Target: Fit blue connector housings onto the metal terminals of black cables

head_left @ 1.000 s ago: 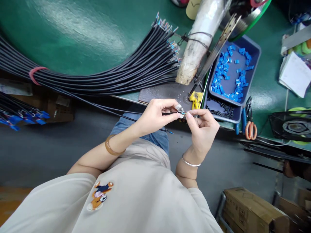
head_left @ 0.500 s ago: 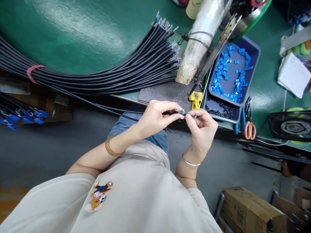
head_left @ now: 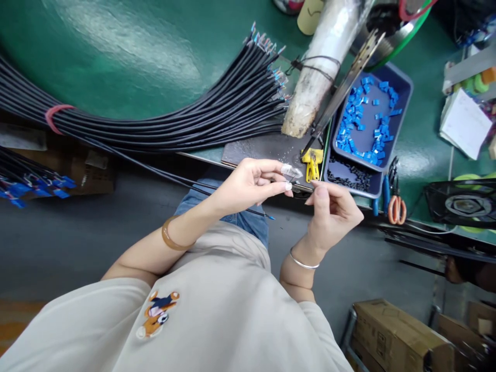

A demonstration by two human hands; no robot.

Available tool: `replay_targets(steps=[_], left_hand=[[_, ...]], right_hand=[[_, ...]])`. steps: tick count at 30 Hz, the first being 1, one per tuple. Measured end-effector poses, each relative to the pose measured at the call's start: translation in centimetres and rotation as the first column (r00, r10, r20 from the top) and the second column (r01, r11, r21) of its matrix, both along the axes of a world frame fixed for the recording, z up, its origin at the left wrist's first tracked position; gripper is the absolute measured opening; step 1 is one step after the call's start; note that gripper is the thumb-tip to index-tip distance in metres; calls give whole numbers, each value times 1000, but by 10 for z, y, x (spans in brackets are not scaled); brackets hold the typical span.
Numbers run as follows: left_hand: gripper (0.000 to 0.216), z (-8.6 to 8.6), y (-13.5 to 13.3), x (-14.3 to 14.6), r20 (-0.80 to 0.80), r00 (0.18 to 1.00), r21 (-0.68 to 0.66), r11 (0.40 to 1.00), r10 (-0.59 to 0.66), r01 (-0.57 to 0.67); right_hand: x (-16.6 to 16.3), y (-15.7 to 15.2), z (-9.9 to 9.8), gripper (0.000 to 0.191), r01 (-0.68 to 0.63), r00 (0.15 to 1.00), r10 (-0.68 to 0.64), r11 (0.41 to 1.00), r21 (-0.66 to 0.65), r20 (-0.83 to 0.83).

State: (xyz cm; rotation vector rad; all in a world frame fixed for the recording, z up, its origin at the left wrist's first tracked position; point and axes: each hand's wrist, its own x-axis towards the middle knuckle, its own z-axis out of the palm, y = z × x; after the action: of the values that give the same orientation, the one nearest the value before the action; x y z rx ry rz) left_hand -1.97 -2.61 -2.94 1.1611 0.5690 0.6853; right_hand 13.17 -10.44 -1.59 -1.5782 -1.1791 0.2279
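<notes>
My left hand (head_left: 251,181) pinches the end part of a black cable (head_left: 174,176) between thumb and fingers, with white covers on the thumb and a fingertip. To its right, my right hand (head_left: 329,209) is closed in a pinch at the far tip of a thin dark piece (head_left: 303,187) that runs out from the left fingertips. Whether this piece is cable wire or a sleeve is too small to tell. Below the left hand hangs another cable end with a blue tip (head_left: 270,217). Just beyond the fingers, a yellow tool (head_left: 313,161) lies at the bench edge.
A thick bundle of black cables (head_left: 163,132) with bared coloured wires crosses the green bench. A blue-grey tray (head_left: 405,85) holds blue connectors, above another with small black pieces (head_left: 351,175). A wrapped white post (head_left: 310,88), orange-handled scissors (head_left: 397,209) and a fan (head_left: 468,204) stand nearby.
My right hand has drawn away to the right and slightly down, widening the gap between both hands' fingertips. The left hand stays nearly in place. The blue-tipped cable end shows more clearly below it.
</notes>
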Motion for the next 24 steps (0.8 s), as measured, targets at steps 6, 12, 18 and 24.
replay_targets(steps=[6,12,18,24], left_hand=[[16,-3,-3,3,76,993,37,995,93,-96],[8,-2,-5,8,77,984,9,987,159,-160],[8,-2,-4,9,79,987,-5,990,141,-141],[6,-3,-4,10,79,989,6,992,122,-123]], right_hand=[[-7,2,-3,12,-50,998,50,999,-12,-27],[-10,3,-5,7,-78,993,79,997,9,-86],[-11,0,-6,10,-79,997,79,997,-11,25],[-12,1,-9,13,-129,989,125,990,57,76]])
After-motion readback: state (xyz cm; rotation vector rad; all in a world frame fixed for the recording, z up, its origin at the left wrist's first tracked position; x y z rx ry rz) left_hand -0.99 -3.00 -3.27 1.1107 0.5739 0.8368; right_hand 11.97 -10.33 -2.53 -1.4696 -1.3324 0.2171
